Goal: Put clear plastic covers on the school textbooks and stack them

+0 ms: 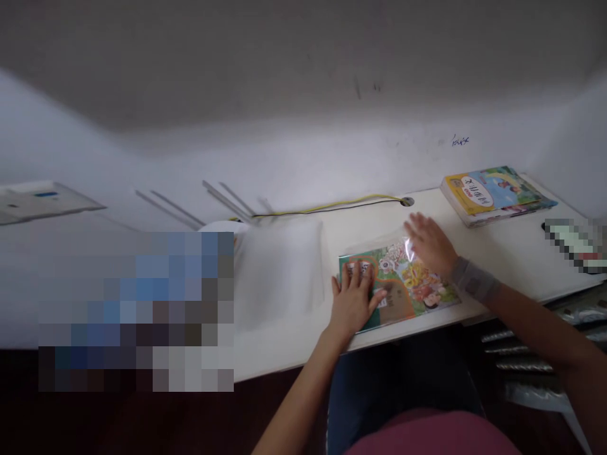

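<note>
Surface: A white surface [493, 253] was set along a pale wall [332, 158] and was seen from above.
Book: A picture book [401, 284] with a green, orange and brown cover was laid flat near the front edge, between the two hands; clear plastic [386, 241] was seen over it, extending past its far edge.
Left hand: The left hand [353, 300] was placed palm down on the left part of the cover; its grip was loose, with the fingers spread apart and nothing clamped.
Right hand: The right hand [432, 245] was held at the far right part of the book, blurred; its grip was unclosed, with the fingers stretched out. Whether the plastic was touched could not be told.
Wrist: A band [475, 281] was worn on the right wrist.
Plastic sheet: A cloudy, see-through sheet [282, 272] was laid to the left of the book, apart from it.
Stacked books: A small stack of books [493, 193] was placed at the back right, a yellow and blue cover uppermost.
Cords: A yellow cord [327, 205] was run along the back toward a round hole [406, 201].
Writing: Dark handwriting [459, 141] was marked on the wall.
Clothing: A pink top [427, 436] was worn.
</note>
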Motion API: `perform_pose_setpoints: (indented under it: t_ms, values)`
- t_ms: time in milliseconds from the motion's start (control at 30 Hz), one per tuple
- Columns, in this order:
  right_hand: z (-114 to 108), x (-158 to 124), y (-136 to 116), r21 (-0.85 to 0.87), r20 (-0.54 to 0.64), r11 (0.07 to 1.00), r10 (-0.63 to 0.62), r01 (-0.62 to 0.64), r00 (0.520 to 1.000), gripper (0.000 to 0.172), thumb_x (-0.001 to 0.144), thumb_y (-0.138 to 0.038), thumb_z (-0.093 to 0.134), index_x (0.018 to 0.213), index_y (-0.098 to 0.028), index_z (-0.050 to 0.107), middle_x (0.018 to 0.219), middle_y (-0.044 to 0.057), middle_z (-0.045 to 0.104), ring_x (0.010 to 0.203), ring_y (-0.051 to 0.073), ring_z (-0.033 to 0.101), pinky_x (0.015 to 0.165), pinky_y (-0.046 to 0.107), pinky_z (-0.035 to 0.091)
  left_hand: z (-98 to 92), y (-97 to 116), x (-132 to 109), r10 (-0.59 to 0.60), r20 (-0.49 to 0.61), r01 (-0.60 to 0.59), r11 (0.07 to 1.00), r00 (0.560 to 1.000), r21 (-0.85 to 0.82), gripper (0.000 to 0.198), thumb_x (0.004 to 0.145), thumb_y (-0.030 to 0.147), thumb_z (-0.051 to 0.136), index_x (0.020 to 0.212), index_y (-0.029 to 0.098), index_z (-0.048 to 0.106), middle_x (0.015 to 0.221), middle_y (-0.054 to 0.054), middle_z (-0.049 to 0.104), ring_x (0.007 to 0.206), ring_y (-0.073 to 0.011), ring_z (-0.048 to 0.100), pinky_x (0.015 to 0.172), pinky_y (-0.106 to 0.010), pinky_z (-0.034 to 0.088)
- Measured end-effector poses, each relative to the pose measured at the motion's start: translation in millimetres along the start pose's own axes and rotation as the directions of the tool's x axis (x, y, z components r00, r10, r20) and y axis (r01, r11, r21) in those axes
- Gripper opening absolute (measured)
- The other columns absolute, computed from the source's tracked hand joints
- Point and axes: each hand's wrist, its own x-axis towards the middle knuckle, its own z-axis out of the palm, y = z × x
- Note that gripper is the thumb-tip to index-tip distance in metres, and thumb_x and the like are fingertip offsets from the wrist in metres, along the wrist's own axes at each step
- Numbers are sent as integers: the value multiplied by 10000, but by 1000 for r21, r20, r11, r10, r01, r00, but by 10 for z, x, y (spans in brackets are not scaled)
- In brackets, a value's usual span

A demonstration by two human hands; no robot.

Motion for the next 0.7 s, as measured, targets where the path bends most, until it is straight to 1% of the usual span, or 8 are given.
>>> perform_pose_setpoints:
  t_ms: [67,133,233,300,400,533,600,700]
  values:
    - [7,-99,-181,-67,74,983,-168,173,983,533,853,-251,519,1371,-185,408,1472,102,340,1385,265,212,1134,518,97,-18,70,38,-9,8,9,999,1000,31,708,842,611,390,1426,216,321,1505,-147,241,1381,-412,122,1032,-660,170]
    - [42,-214,-169,-114,139,972,-191,208,972,519,855,-349,530,1336,-167,456,1436,131,394,1367,286,256,1123,541,92,-25,94,66,-14,22,13,998,1000,53,729,837,634,368,1430,214,311,1507,-150,231,1375,-423,134,1026,-669,166]
    - [88,-370,188,-225,166,974,38,0,985,509,875,-418,478,1301,-138,496,1409,183,415,1331,352,307,1057,627,160,-17,65,47,-34,46,30,997,998,74,716,855,627,323,1432,202,309,1512,-146,215,1372,-413,163,1036,-641,190]
    - [85,-455,465,-291,151,936,251,-199,956,493,901,-398,419,1315,-139,479,1417,201,395,1312,382,330,990,653,252,-13,45,18,-67,44,62,994,997,93,710,871,610,301,1433,178,302,1512,-154,210,1372,-403,173,1040,-620,212]
    - [34,-526,573,-302,102,906,338,-295,936,526,920,-384,366,1350,-87,422,1424,227,371,1320,354,328,994,554,322,-36,72,10,-48,40,42,990,998,132,679,878,592,314,1433,201,302,1506,-141,238,1374,-395,177,1032,-630,223]
    - [5,-531,-4,-257,42,964,86,-73,995,557,927,-403,343,1357,-54,399,1447,211,341,1360,323,251,1061,504,251,-90,206,57,9,34,-14,987,999,160,678,873,593,332,1426,201,317,1495,-137,270,1371,-387,195,1021,-652,224]
    - [55,-544,-366,-169,144,972,-141,164,980,592,912,-462,373,1356,-72,407,1419,183,401,1354,296,273,1087,492,218,-84,270,64,30,-7,-29,987,1000,159,667,892,560,316,1424,159,317,1493,-143,267,1377,-361,200,1052,-616,210]
    - [154,-624,-576,-116,206,963,-216,243,955,577,901,-458,411,1371,-123,405,1423,144,412,1334,267,322,1089,459,233,-17,252,8,82,-49,-75,988,995,132,606,921,487,296,1423,149,320,1487,-119,285,1378,-319,224,1090,-555,194]
